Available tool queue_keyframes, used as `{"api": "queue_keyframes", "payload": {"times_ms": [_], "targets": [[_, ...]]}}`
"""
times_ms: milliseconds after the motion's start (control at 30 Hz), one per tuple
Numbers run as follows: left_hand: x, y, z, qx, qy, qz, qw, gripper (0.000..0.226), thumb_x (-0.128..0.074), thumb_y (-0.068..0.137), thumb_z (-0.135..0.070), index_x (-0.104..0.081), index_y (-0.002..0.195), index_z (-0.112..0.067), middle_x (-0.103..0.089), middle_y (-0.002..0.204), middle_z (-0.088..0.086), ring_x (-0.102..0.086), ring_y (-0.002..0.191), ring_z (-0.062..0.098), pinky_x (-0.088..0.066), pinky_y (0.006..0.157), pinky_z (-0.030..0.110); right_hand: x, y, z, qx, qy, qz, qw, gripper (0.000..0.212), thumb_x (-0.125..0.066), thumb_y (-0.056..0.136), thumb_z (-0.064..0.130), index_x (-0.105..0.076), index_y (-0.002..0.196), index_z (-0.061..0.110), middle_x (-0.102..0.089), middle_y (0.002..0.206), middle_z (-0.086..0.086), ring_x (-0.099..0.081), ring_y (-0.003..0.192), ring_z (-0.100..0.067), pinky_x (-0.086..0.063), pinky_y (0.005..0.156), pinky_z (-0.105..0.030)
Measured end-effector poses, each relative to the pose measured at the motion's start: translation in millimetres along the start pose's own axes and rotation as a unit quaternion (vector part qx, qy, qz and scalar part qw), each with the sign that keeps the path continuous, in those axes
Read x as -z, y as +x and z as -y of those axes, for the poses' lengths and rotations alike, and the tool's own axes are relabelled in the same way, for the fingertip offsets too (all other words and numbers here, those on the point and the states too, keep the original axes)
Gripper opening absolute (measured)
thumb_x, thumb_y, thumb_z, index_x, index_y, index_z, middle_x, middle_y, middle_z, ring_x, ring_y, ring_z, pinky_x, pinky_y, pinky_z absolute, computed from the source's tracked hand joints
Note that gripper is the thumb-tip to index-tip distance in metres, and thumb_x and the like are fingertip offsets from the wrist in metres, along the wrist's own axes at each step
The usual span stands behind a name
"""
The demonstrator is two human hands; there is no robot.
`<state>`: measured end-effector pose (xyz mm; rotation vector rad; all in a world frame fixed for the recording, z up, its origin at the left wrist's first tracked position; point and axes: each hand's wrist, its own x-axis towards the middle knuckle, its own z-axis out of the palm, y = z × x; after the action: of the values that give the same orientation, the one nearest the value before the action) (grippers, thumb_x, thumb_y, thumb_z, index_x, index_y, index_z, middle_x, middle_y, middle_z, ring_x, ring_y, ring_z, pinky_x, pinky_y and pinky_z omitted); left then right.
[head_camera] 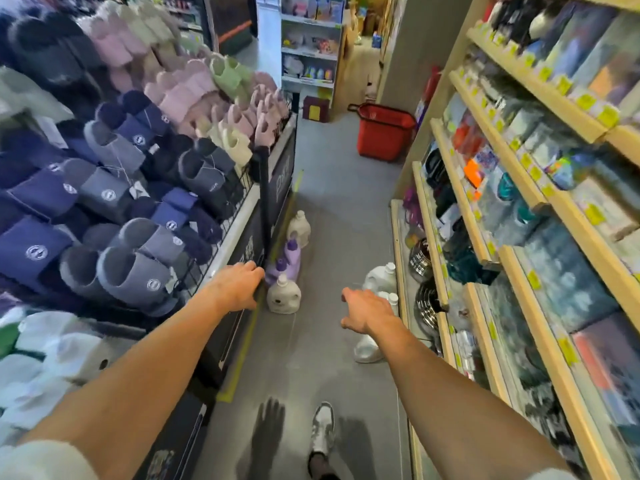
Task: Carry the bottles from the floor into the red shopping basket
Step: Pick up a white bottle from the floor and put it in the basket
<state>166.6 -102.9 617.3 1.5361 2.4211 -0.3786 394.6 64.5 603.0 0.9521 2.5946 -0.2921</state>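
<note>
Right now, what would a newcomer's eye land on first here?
Two bare arms reach down the aisle, left hand by the slipper rack, right hand above the floor, both holding nothing. Just beyond them stand a pale bottle and purple bottles at the rack's foot, and white bottles by the right shelving. Farther down the aisle stands the red shopping basket.

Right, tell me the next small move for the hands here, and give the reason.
Probably lower the left hand onto the pale bottle just beside it and grip its neck. Both hands are empty, the right hand included. Every bottle in view is on the floor, and the red basket stands far ahead, so a pickup has to come before any carrying.
</note>
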Motion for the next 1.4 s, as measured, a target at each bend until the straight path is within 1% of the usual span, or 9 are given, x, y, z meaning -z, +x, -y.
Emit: {"api": "queue_keyframes", "payload": {"times_ms": [333,500,700,800,900,1067,1133,1267,1400], "targets": [[18.3,160.9,20.4,0.024,-0.035,0.073,0.996,0.078,-0.076,0.084,-0.039,-0.039,0.150,-0.023,-0.048,0.142,0.003,-0.052,0.130,0.028,-0.047,0.103,0.043,51.4,183.6,-60.8,0.023,0.030,0.031,0.999,0.059,-0.071,0.085,0.043,-0.049,0.133,0.018,-0.060,0.135,-0.008,-0.054,0.125,-0.033,-0.049,0.097,-0.045],[7.3,227.7,42.7,0.020,-0.067,0.106,0.992,0.079,-0.078,0.083,-0.032,-0.038,0.151,-0.024,-0.045,0.146,0.005,-0.049,0.134,0.031,-0.046,0.106,0.047,58.0,265.4,-63.1,0.045,0.024,0.076,0.996,0.062,-0.070,0.086,0.044,-0.046,0.138,0.018,-0.057,0.138,-0.009,-0.052,0.128,-0.033,-0.048,0.099,-0.044],[-25.7,326.6,80.9,0.015,-0.095,0.149,0.984,0.075,-0.074,0.083,-0.021,-0.039,0.150,-0.021,-0.046,0.141,0.005,-0.049,0.131,0.030,-0.047,0.103,0.044,38.9,360.7,-56.7,0.036,0.032,0.145,0.988,0.055,-0.070,0.087,0.038,-0.047,0.134,0.020,-0.060,0.135,-0.010,-0.056,0.126,-0.032,-0.048,0.099,-0.040],[-65.0,366.7,90.1,-0.002,-0.108,0.190,0.976,0.070,-0.073,0.085,-0.022,-0.041,0.147,-0.017,-0.046,0.141,0.006,-0.049,0.131,0.030,-0.046,0.103,0.043,6.9,397.3,-61.5,0.019,0.017,0.196,0.980,0.056,-0.070,0.090,0.039,-0.047,0.138,0.022,-0.057,0.138,-0.009,-0.054,0.129,-0.031,-0.046,0.102,-0.039],[-115.3,407.8,92.3,-0.009,-0.133,0.231,0.964,0.077,-0.072,0.089,-0.023,-0.031,0.154,-0.016,-0.039,0.151,0.007,-0.041,0.140,0.028,-0.041,0.108,0.043,-27.3,444.1,-62.5,0.010,0.042,0.239,0.970,0.051,-0.066,0.093,0.037,-0.047,0.138,0.021,-0.057,0.139,-0.010,-0.054,0.130,-0.032,-0.046,0.103,-0.040],[-203.9,476.9,100.6,0.065,-0.237,0.298,0.923,0.089,-0.073,0.091,-0.029,-0.020,0.161,-0.020,-0.028,0.163,0.008,-0.032,0.148,0.029,-0.036,0.115,0.040,-102.5,528.5,-58.9,-0.009,0.083,0.280,0.956,0.057,-0.068,0.089,0.044,-0.046,0.137,0.024,-0.057,0.136,-0.007,-0.054,0.126,-0.031,-0.047,0.098,-0.043],[-257.0,508.0,102.2,0.110,-0.284,0.289,0.908,0.088,-0.076,0.087,-0.027,-0.025,0.160,-0.022,-0.029,0.162,0.006,-0.035,0.146,0.028,-0.038,0.113,0.038,-154.3,565.1,-60.7,-0.013,0.107,0.283,0.953,0.059,-0.070,0.088,0.043,-0.047,0.139,0.025,-0.056,0.137,-0.006,-0.051,0.128,-0.030,-0.046,0.099,-0.041],[-387.7,580.2,112.7,0.134,-0.319,0.261,0.901,0.094,-0.083,0.079,-0.018,-0.031,0.157,-0.019,-0.037,0.155,0.008,-0.048,0.134,0.033,-0.044,0.103,0.039,-287.3,655.6,-62.1,0.004,0.128,0.268,0.955,0.062,-0.070,0.088,0.041,-0.044,0.142,0.024,-0.054,0.136,-0.004,-0.047,0.128,-0.026,-0.045,0.097,-0.037],[-501.5,640.9,115.1,0.109,-0.311,0.233,0.915,0.104,-0.086,0.078,-0.019,-0.023,0.160,-0.015,-0.027,0.163,0.012,-0.039,0.142,0.035,-0.034,0.111,0.037,-397.6,726.0,-50.6,0.024,0.177,0.248,0.952,0.083,-0.071,0.087,0.039,-0.025,0.155,0.027,-0.045,0.140,-0.003,-0.041,0.132,-0.024,-0.045,0.099,-0.041]]}}
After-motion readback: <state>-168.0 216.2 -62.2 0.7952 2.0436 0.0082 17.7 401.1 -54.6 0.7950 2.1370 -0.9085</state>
